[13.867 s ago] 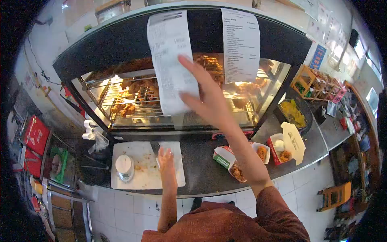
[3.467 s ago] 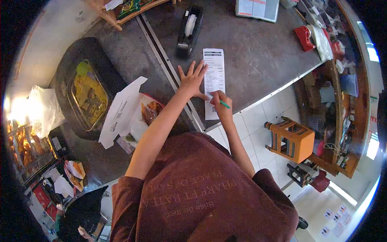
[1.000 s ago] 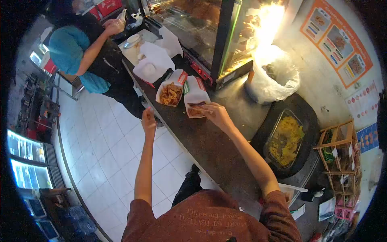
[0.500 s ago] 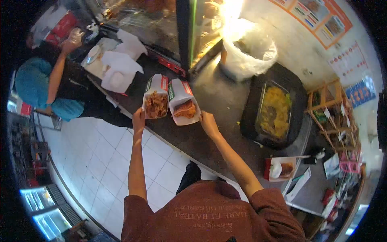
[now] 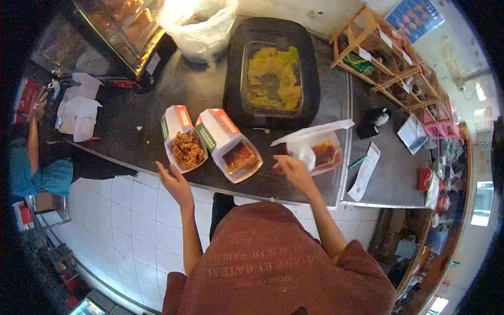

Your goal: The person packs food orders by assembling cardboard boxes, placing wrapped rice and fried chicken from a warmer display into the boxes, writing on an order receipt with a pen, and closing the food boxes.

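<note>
Two open food boxes stand side by side on the dark counter. The left box (image 5: 169, 129) holds crispy fried pieces (image 5: 189, 150); the right box (image 5: 215, 137) holds a browned piece of meat (image 5: 240, 158). My left hand (image 5: 176, 185) is at the counter edge just below the left box, fingers apart, holding nothing. My right hand (image 5: 295, 172) lies right of the second box, fingers partly bent, close to a third box (image 5: 329, 152) with its white lid raised, rice and meat inside. Whether its fingertips touch that box is unclear.
A glass dish of yellow food (image 5: 273, 79) sits in a black tray (image 5: 237, 60) behind. To the right are a receipt (image 5: 366, 173), a green pen (image 5: 357, 161), a tape dispenser (image 5: 374, 122) and a wooden rack (image 5: 362, 50). A co-worker's arm (image 5: 33, 142) is far left.
The view has swung right along the counter. Both hands have come off the two boxes. My right hand has moved toward the third box, and the two boxes now stand nearer to it.
</note>
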The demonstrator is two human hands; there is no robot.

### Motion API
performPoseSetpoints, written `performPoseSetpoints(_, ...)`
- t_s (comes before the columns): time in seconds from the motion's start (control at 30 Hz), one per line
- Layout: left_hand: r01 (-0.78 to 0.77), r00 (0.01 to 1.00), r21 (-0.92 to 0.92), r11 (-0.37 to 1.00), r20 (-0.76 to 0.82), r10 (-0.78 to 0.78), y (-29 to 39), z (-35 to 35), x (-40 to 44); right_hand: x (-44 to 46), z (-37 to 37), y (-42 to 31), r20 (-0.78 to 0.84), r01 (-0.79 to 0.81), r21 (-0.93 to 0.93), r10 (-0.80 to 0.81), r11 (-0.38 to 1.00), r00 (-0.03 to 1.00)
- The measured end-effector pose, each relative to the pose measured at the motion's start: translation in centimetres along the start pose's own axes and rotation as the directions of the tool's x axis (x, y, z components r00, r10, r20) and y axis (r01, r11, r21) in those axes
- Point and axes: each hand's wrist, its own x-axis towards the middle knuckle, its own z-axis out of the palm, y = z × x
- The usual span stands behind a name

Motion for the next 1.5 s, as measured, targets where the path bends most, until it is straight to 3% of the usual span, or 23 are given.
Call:
performPoseSetpoints(0.03,-0.085,0.994,0.013,0.996,-0.072,0.085,3.1,0.1,-1.1,-1.5,-3.4,-0.8,-0.099,-0.027,0.108,0.038,0.994,0.994)
performPoseSetpoints(0.07,-0.092,0.996,-0.080,0.993,0.007,0.093,6.1,0.3,-2.5,-2.4,-6.7,1.1,-0.337,0.203,-0.207,-0.264,0.957,0.904)
performPoseSetpoints(0.1,-0.099,0.989,-0.170,0.980,0.087,0.116,8.6,0.7,-4.0,-3.1,-9.9,1.2,-0.480,0.192,-0.088,-0.210,0.977,0.852)
performPoseSetpoints(0.17,-0.146,0.956,-0.370,0.917,0.185,0.227,14.2,4.2,-7.8,-1.4,-15.5,1.9,-0.560,0.271,-0.373,-0.449,0.887,0.696)
performPoseSetpoints(0.2,-0.300,0.922,-0.291,0.908,0.156,0.355,16.5,6.6,-9.3,0.0,-17.4,2.1,-0.547,0.242,-0.580,-0.592,0.778,0.592)
performPoseSetpoints(0.23,-0.446,0.868,-0.211,0.870,0.134,0.477,18.1,9.1,-10.4,1.7,-18.6,3.5,-0.483,0.304,-0.520,-0.568,0.798,0.666)
performPoseSetpoints(0.37,-0.390,0.865,-0.216,0.895,0.247,0.436,17.8,13.8,-14.6,2.7,-18.7,10.5,-0.233,0.386,-0.241,-0.439,0.891,0.868)
performPoseSetpoints(0.43,-0.415,0.861,-0.222,0.882,0.216,0.460,16.4,12.9,-16.9,-0.3,-17.2,11.5,-0.363,0.296,0.016,-0.271,0.955,0.892)
performPoseSetpoints(0.5,-0.464,0.863,-0.187,0.866,0.124,0.489,15.5,13.4,-19.3,-2.8,-14.6,14.0,-0.477,0.297,-0.296,-0.410,0.908,0.778)
performPoseSetpoints(0.57,-0.409,0.883,-0.293,0.864,0.114,0.456,13.7,14.8,-21.2,-3.6,-12.8,14.7,-0.538,0.229,-0.265,-0.340,0.937,0.771)
performPoseSetpoints(0.6,-0.038,0.953,-0.527,0.849,0.235,0.189,14.4,15.4,-21.7,-3.8,-12.2,14.4,-0.538,0.176,-0.081,-0.192,0.981,0.821)
performPoseSetpoints(0.67,0.122,0.954,-0.453,0.883,0.299,0.022,15.5,15.9,-22.6,-3.9,-11.4,14.7,-0.501,0.117,0.146,-0.028,0.982,0.865)
performPoseSetpoints(0.7,0.199,0.945,-0.417,0.887,0.322,-0.060,16.6,16.1,-22.4,-4.0,-11.3,14.6,-0.526,0.128,0.145,-0.033,0.981,0.850)
performPoseSetpoints(0.73,0.122,0.976,-0.482,0.868,0.219,-0.016,16.4,17.0,-22.0,-3.9,-11.5,14.4,-0.553,0.144,0.140,-0.044,0.980,0.832)
performPoseSetpoints(0.77,0.083,0.963,-0.445,0.892,0.265,0.043,16.4,17.2,-21.2,-3.6,-11.7,14.2,-0.578,0.162,0.134,-0.056,0.978,0.814)
performPoseSetpoints(0.8,0.042,0.945,-0.406,0.913,0.313,0.096,16.2,16.9,-20.2,-3.2,-12.2,14.6,-0.602,0.245,-0.204,-0.319,0.948,0.732)
performPoseSetpoints(1.13,0.118,0.732,-0.263,0.958,0.675,0.095,17.6,14.4,-15.8,-3.4,-14.3,13.3,-0.421,0.126,-0.085,-0.150,0.988,0.895)
performPoseSetpoints(1.2,0.057,0.789,-0.363,0.930,0.588,0.181,17.8,14.5,-16.1,-3.5,-13.9,12.5,-0.503,0.216,-0.015,-0.194,0.976,0.842)
performPoseSetpoints(1.23,0.026,0.814,-0.407,0.913,0.539,0.217,17.7,14.4,-16.3,-3.8,-13.7,12.7,-0.460,0.172,-0.130,-0.213,0.976,0.862)
performPoseSetpoints(1.33,-0.419,0.594,-0.371,0.829,0.579,0.559,15.1,14.3,-16.2,-5.3,-12.3,13.6,-0.392,0.087,-0.515,-0.325,0.853,0.861)
performPoseSetpoints(1.37,-0.552,0.486,-0.365,0.750,0.590,0.645,14.3,14.1,-16.3,-5.7,-12.6,13.6,-0.343,0.096,-0.450,-0.271,0.888,0.900)
performPoseSetpoints(1.4,-0.315,0.420,-0.466,0.827,0.712,0.562,14.5,13.0,-16.2,-6.1,-13.6,13.2,-0.288,0.102,-0.383,-0.224,0.918,0.931)
performPoseSetpoints(1.5,-0.430,0.287,-0.144,0.891,0.914,0.286,17.8,9.6,-16.0,-7.8,-14.4,12.2,-0.063,0.107,-0.376,-0.141,0.920,0.988)
